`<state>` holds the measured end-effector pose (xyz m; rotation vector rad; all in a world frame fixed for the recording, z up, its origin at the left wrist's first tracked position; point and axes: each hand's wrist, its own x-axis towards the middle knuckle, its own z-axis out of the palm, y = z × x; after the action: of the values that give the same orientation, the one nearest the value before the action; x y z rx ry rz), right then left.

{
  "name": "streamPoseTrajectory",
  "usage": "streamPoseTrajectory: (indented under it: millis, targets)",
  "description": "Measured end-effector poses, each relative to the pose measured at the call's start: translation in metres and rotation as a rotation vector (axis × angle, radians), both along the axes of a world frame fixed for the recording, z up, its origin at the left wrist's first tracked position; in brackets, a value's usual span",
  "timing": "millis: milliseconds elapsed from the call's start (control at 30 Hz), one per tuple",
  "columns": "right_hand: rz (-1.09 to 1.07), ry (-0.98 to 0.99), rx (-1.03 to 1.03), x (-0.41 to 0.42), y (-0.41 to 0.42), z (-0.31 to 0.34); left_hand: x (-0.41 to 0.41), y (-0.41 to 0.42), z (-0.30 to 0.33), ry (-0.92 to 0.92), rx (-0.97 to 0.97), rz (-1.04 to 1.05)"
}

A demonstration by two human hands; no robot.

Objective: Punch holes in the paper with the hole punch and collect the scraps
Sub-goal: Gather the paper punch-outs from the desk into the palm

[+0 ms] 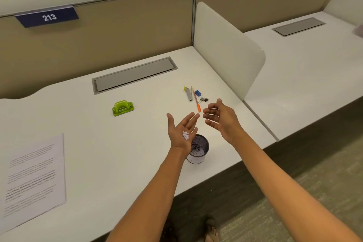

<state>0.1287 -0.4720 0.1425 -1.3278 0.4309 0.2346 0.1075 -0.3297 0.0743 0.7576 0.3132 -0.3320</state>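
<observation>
Left hand: palm up, fingers straight and relaxed, grip released. A small heap of white punched-paper scraps lies loose on the heel of the palm, carried and not pinched. The hand is raised above the counter near its front edge, directly over the near rim of the black wire-mesh cup, which already holds some white scraps at the bottom.

Right hand: raised just beside the left, fingers loosely curved toward it, grip released and holding nothing.

Green plastic two-hole punch: standing on the white counter toward its middle, well apart from both hands. Printed white paper sheet: flat at the counter's front left corner; whether it bears holes cannot be told.

Also present, toward the right edge: a grey stapler with yellow ends, an orange pencil, a blue sharpener and a black binder clip.

Handling assessment: the scraps are judged near weightless, dry and unbound; they will scatter on any draught or quick tilt and may cling to skin. Pinching is unsuitable; a cupped palm is the sound hold, tipped slowly with its edge low over the cup mouth. The free hand can serve to brush off stragglers. The cup appears light and narrow-based, so a knock could upset it.
</observation>
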Motion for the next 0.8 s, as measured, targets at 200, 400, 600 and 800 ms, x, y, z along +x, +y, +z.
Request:
streamPoseTrajectory:
  millis: [200, 400, 600, 800]
  targets:
    - [0.068, -0.008, -0.042, 0.006, -0.009, -0.011, -0.004, -0.017, 0.0, -0.1, 0.381, -0.077]
    - [0.152, -0.146, -0.282, -0.003, -0.004, -0.021, -0.013, -0.024, 0.006, -0.136, 0.588, -0.072]
    - [0.462, -0.595, -0.705, -0.05, 0.012, -0.047, -0.013, -0.027, 0.015, -0.044, 0.389, 0.047]
    - [0.688, -0.574, -0.939, -0.08, 0.007, -0.093, -0.009, -0.027, 0.032, 0.005, 0.212, 0.12]
